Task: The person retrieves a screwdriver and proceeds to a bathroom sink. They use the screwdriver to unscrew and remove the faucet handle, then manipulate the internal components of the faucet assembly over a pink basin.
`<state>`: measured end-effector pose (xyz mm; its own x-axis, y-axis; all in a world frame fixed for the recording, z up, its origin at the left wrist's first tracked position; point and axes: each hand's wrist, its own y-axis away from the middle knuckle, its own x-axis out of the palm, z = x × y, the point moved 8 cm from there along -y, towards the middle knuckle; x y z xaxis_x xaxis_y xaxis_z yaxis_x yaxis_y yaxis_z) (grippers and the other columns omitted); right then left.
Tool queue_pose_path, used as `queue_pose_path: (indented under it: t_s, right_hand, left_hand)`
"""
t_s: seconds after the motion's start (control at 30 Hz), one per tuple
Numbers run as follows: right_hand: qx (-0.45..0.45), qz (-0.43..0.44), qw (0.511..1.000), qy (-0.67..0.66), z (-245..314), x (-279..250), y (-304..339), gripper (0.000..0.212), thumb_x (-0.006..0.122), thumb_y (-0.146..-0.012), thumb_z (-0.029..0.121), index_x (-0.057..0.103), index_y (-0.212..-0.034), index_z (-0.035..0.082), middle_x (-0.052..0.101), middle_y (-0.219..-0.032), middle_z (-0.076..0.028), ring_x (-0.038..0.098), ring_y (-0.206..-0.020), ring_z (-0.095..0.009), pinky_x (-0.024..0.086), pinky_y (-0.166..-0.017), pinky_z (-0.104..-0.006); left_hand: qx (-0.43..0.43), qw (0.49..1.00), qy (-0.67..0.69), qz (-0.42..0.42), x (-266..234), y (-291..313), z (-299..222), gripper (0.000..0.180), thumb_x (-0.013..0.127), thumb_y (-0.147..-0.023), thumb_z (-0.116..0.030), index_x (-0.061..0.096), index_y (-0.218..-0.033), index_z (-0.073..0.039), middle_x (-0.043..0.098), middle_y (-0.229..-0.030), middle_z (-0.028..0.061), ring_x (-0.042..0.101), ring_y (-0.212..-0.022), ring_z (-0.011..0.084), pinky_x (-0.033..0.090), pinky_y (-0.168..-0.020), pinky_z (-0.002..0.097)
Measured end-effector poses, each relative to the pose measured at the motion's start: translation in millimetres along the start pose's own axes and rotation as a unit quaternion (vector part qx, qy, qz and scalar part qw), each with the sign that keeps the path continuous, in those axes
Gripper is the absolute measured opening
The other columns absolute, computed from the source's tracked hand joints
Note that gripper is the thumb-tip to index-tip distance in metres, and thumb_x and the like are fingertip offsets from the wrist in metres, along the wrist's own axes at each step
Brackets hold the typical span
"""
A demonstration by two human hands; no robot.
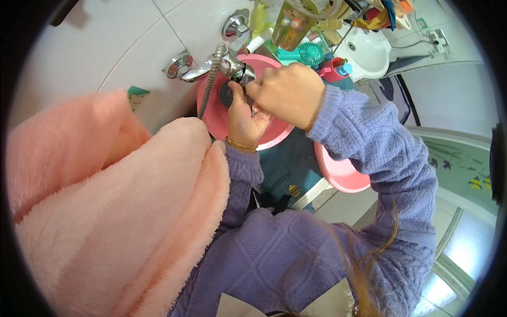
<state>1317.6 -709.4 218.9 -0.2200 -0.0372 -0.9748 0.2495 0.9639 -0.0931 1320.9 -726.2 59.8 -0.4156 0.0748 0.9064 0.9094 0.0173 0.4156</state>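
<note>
Chrome-finished, wall-mounted mixer tap (pixel 231 64), at eleven to twelve o'clock of the round pink plastic basin (pixel 272 143), with both hands gathered below its outlet. The left hand (pixel 246 119) enters from six o'clock, thumb raised beside a dark grey rounded piece (pixel 226 96); whether it grips that piece cannot be told. The right hand (pixel 288 87) enters from three o'clock with fingers curled inward; anything pinched there is hidden. The work in hand appears to lie at the outlet, over the basin. For good execution, the left hand should probably steady from below while the right makes small, controlled movements, so that anything slipping falls into the basin. The ribbed metal shower hose (pixel 209 84), at ten o'clock, is best kept clear of the left thumb; the thick pink plush cloth (pixel 137 206), at eight o'clock, could catch splashes.
</note>
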Motion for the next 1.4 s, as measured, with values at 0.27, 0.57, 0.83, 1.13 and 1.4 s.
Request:
queue_pose_path:
  t_s: [0.27, 0.57, 0.83, 1.13, 1.4]
  right_hand:
    - [-0.01, 0.021, 0.994, -0.108, -51, 46, 18, 0.015, 0.056, -0.083, 0.028, 0.055, -0.087, 0.014, 0.06, -0.073, -0.005, 0.059, -0.059, -0.027, 0.046, -0.046, -0.0376]
    - [-0.058, -0.095, 0.978, -0.174, -62, 59, 22, 0.017, 0.056, -0.084, 0.033, 0.053, -0.085, 0.016, 0.058, -0.072, -0.005, 0.059, -0.059, -0.03, 0.046, -0.047, -0.0405]
    - [-0.054, -0.085, 0.987, -0.123, -54, 46, 18, 0.015, 0.058, -0.081, 0.028, 0.054, -0.081, 0.013, 0.056, -0.069, -0.005, 0.059, -0.059, -0.027, 0.045, -0.045, -0.0392]
    - [0.172, 0.08, 0.951, -0.245, -61, 40, 31, 0.029, 0.059, -0.081, 0.026, 0.044, -0.1, 0.009, 0.064, -0.082, -0.011, 0.062, -0.074, -0.033, 0.048, -0.057, -0.0436]
    - [0.245, -0.102, 0.733, -0.627, -73, 31, 43, 0.014, 0.063, -0.078, 0.0, 0.052, -0.088, 0.002, 0.058, -0.082, -0.002, 0.052, -0.071, -0.007, 0.043, -0.064, -0.0199]
  left_hand:
    - [-0.072, 0.983, 0.04, 0.161, 12, 2, 4, 0.04, 0.035, -0.095, -0.045, 0.048, -0.105, -0.009, 0.048, -0.081, 0.0065, 0.038, -0.052, 0.0063, 0.029, -0.041, 0.0177]
    - [-0.058, 0.988, 0.008, 0.142, 13, 1, 2, 0.043, 0.033, -0.093, -0.052, 0.048, -0.101, -0.012, 0.05, -0.079, 0.0047, 0.037, -0.049, 0.0065, 0.025, -0.04, 0.0175]
    - [-0.062, 0.991, 0.003, 0.119, 8, 4, 1, 0.042, 0.032, -0.095, -0.049, 0.046, -0.106, -0.011, 0.048, -0.081, 0.0044, 0.036, -0.051, 0.0057, 0.026, -0.041, 0.0182]
    - [-0.058, 0.985, 0.041, 0.159, 12, 3, 2, 0.035, 0.036, -0.095, -0.046, 0.05, -0.097, -0.014, 0.055, -0.083, 0.006, 0.039, -0.051, 0.0075, 0.028, -0.041, 0.0188]
    - [-0.036, 0.984, 0.074, 0.159, 14, 11, 1, 0.031, 0.034, -0.097, -0.032, 0.048, -0.106, -0.006, 0.053, -0.09, 0.009, 0.038, -0.056, 0.008, 0.03, -0.047, 0.02]
